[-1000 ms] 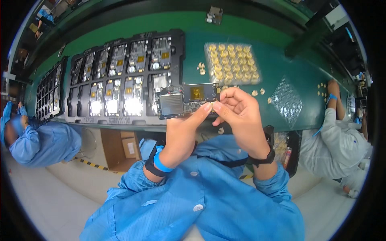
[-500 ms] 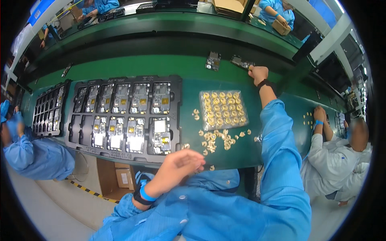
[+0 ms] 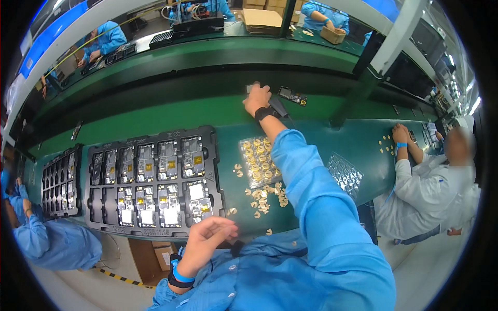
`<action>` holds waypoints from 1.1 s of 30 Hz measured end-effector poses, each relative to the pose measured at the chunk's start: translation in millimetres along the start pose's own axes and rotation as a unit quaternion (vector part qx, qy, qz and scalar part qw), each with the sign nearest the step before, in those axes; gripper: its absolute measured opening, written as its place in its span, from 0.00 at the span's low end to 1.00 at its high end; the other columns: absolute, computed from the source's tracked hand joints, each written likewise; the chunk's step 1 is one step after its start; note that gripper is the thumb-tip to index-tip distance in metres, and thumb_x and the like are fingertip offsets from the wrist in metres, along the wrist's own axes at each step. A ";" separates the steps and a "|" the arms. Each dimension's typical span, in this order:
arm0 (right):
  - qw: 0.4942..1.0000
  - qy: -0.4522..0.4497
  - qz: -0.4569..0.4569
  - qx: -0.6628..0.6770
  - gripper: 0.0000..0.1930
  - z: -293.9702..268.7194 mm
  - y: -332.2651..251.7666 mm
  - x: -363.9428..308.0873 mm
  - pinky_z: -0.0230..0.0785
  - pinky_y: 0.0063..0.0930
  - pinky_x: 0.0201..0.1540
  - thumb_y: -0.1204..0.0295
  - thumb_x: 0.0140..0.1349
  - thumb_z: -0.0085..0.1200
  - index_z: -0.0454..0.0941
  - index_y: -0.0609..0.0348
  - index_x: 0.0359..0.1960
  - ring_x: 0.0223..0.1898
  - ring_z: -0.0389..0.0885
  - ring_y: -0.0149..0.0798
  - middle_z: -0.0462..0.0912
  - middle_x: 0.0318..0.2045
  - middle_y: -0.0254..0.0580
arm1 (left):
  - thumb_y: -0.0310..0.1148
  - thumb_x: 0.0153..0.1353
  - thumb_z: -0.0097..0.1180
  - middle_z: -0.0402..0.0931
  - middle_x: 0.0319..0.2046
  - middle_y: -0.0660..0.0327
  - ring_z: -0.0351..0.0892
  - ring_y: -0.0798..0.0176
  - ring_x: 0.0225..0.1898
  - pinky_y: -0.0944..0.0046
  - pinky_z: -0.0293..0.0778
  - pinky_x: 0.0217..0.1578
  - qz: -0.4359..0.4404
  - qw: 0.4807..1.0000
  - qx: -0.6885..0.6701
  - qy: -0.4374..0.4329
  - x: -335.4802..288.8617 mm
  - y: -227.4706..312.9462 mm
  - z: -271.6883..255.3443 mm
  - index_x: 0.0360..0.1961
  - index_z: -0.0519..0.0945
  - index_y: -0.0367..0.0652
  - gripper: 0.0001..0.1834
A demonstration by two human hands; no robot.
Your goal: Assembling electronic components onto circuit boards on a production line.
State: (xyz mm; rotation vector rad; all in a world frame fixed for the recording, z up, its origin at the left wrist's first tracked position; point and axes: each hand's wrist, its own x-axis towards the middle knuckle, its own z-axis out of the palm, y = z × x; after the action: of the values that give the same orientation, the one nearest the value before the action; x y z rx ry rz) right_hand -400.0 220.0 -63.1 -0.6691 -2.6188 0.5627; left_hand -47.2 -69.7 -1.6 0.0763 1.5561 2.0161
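Note:
My right hand [image 3: 258, 98] reaches over the far green strip of the bench, its fingers closed around a small circuit board [image 3: 249, 89] that they partly cover. Just right of it lies another circuit board [image 3: 292, 96] with a gold round piece at one end. Near the bench's front edge, my left hand [image 3: 207, 241] hovers empty, fingers loosely bent and apart. Beyond it a black tray [image 3: 211, 176] holds two rows of circuit boards [image 3: 168, 210]. Gold round pieces fill a clear blister tray [image 3: 254, 181], partly hidden by my right sleeve; loose gold pieces [image 3: 262, 201] lie in front.
A second clear blister tray [image 3: 345, 175] lies right of my arm. A dark wedge-shaped object [image 3: 278, 108] sits beside my right wrist. A second black tray [image 3: 62, 181] stands at left. Co-workers sit at both sides; a green post [image 3: 358, 96] rises at right.
My right hand has moved left from the right-hand board to the other one. The gold-ended board lies released. My left hand has shifted slightly left and down. The view has swung right.

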 end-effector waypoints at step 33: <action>0.923 -0.152 -0.323 0.142 0.09 -186.0 108.2 -218.2 0.73 0.44 0.56 0.73 0.65 0.62 0.87 0.60 0.46 0.50 0.78 0.53 0.81 0.42 0.47 | 0.20 0.72 0.53 0.85 0.39 0.64 0.73 0.78 0.37 0.74 0.67 0.36 0.207 0.958 0.097 0.173 -7.5 -33.8 24.4 0.54 0.86 0.33 0.14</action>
State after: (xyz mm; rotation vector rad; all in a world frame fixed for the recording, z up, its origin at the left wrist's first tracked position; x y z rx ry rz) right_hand -99.1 246.6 -11.5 0.4015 -2.7210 0.8481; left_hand -17.7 -47.2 -22.1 0.1435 2.1022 2.2770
